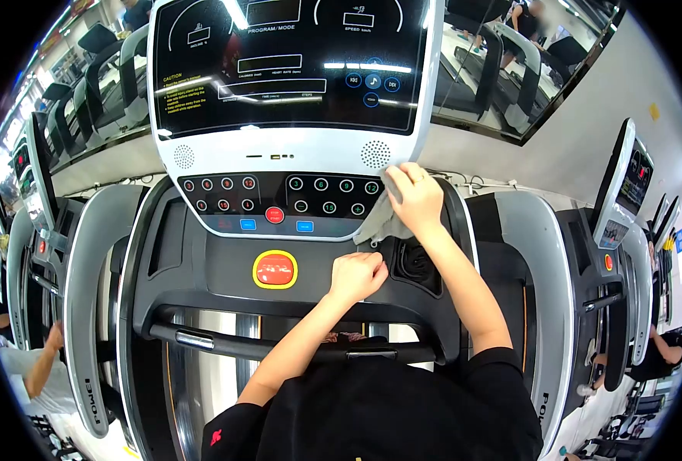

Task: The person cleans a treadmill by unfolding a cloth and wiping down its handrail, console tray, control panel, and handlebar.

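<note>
My right hand (416,198) grips a grey cloth (384,225) and presses it against the right edge of the treadmill console (279,146), by the speaker and the button panel. The cloth hangs down past the panel's lower right corner. Just below it, my left hand (358,276) is closed with the fingers curled under, resting at the console's lower deck; whatever is in it is hidden. A bundled black item (415,263) lies in the right-hand tray, beside my left hand. Left of that hand sits the red stop button (275,270) with its yellow ring.
A black handlebar (264,347) crosses in front of me. Other treadmills stand on the left (99,307) and right (537,284). A person in a light shirt (45,380) is at far left, another in black (663,349) at far right. A mirror (502,69) hangs behind the console.
</note>
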Motion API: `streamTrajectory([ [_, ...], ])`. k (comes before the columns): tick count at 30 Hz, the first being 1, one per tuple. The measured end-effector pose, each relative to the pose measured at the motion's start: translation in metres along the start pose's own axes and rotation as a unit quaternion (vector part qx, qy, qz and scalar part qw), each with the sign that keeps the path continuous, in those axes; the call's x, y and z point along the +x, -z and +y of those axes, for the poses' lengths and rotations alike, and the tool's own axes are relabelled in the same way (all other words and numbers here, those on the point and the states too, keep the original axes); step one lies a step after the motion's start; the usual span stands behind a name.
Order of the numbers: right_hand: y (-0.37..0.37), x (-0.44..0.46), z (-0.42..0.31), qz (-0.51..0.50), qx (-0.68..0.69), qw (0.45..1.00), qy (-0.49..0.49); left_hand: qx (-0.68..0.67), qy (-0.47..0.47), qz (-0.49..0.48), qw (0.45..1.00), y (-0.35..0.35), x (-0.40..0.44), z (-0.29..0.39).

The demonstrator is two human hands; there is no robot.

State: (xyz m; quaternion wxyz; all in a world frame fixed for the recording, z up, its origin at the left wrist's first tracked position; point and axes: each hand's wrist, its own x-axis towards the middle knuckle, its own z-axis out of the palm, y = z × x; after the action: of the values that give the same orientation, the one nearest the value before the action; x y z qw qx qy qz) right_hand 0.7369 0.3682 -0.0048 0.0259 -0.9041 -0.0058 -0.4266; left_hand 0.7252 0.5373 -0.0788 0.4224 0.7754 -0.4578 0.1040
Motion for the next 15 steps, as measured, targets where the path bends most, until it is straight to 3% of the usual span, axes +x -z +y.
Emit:
streamTrajectory([
  [3, 0.0, -0.002, 0.009, 0.057, 0.004, 0.993, -0.102, 0.005, -0.007, 0.004, 1.0, -0.001, 0.0, -0.002],
  [6, 0.0, -0.016, -0.002, 0.048, 0.019, 0.994, -0.1, 0.007, -0.005, 0.004, 1.0, -0.001, -0.001, 0.002],
  [8, -0.001, -0.027, -0.011, -0.032, 0.044, 0.999, -0.005, 0.004, -0.002, -0.001, 1.0, 0.001, 0.002, 0.0],
  [10, -0.004, -0.03, -0.009, -0.046, 0.04, 0.998, 0.015, -0.01, 0.001, 0.003, 1.0, 0.0, 0.001, 0.001],
  [13, 0.0, -0.017, 0.002, 0.043, 0.046, 0.994, -0.091, 0.003, 0.005, -0.002, 1.0, -0.003, -0.001, -0.002],
  [15, -0.002, -0.018, -0.002, 0.037, 0.048, 0.994, -0.096, 0.004, 0.003, -0.002, 1.0, -0.002, -0.001, 0.0],
])
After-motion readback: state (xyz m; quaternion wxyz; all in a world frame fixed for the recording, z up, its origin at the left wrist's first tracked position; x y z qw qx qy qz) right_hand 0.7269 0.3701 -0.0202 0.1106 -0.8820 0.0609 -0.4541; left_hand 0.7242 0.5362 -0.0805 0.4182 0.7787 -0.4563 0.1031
